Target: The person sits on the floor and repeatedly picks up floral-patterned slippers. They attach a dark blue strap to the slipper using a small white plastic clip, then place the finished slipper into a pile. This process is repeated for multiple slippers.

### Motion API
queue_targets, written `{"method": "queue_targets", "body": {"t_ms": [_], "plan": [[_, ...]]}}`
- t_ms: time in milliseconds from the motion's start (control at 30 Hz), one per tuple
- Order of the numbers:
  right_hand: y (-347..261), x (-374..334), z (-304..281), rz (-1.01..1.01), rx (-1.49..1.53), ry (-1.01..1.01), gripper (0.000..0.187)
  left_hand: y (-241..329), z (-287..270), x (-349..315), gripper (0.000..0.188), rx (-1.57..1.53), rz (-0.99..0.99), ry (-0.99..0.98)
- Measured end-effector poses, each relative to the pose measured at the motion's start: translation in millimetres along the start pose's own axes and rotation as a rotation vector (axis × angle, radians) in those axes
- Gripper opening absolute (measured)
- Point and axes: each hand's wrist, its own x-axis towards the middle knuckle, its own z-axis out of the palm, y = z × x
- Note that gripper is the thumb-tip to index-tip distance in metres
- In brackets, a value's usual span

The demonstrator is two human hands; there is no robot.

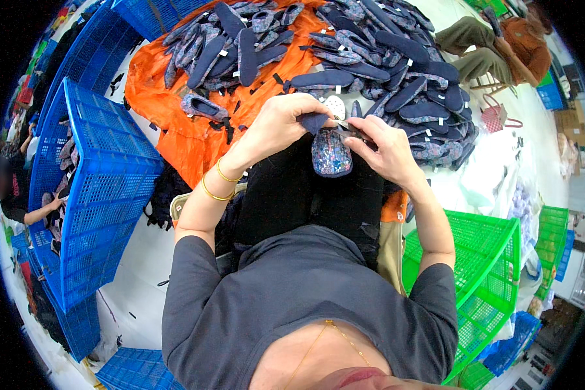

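Note:
Above my lap is a small slipper [331, 155] with a blue floral toe. My left hand [285, 123] is closed on its navy cloth end, pinching the fabric between thumb and fingers. In my right hand [387, 146] is a small metal cutting tool, which looks like thread snips [352, 130]; its tip lies against the slipper's upper edge. The fingers hide most of its handle. Just beyond my hands, a heap of navy and floral slippers [403, 97] lies on the floor.
More slippers lie on an orange sheet [166, 140] ahead. Blue plastic crates [104, 201] stand on my left, green crates [465, 260] on my right. One person [523, 52] sits at the far right; another person's arm [42, 211] reaches into a blue crate at left.

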Motion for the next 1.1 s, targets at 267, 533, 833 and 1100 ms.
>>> {"method": "queue_targets", "body": {"t_ms": [267,533,833,1100], "plan": [[-1,24,-1,-0.059,-0.009,-0.104,0.033,5,-1,5,0.014,0.137,0.161,-0.002],[-6,41,-15,-0.042,-0.056,-0.284,0.031,5,2,8,0.012,0.13,0.168,0.009],[14,24,-17,0.176,0.201,-0.217,0.024,4,-18,-8,0.012,0.096,0.019,0.055],[35,-37,41,0.386,0.747,0.065,0.025,0,10,-34,0.042,-0.058,-0.294,-0.195]]}}
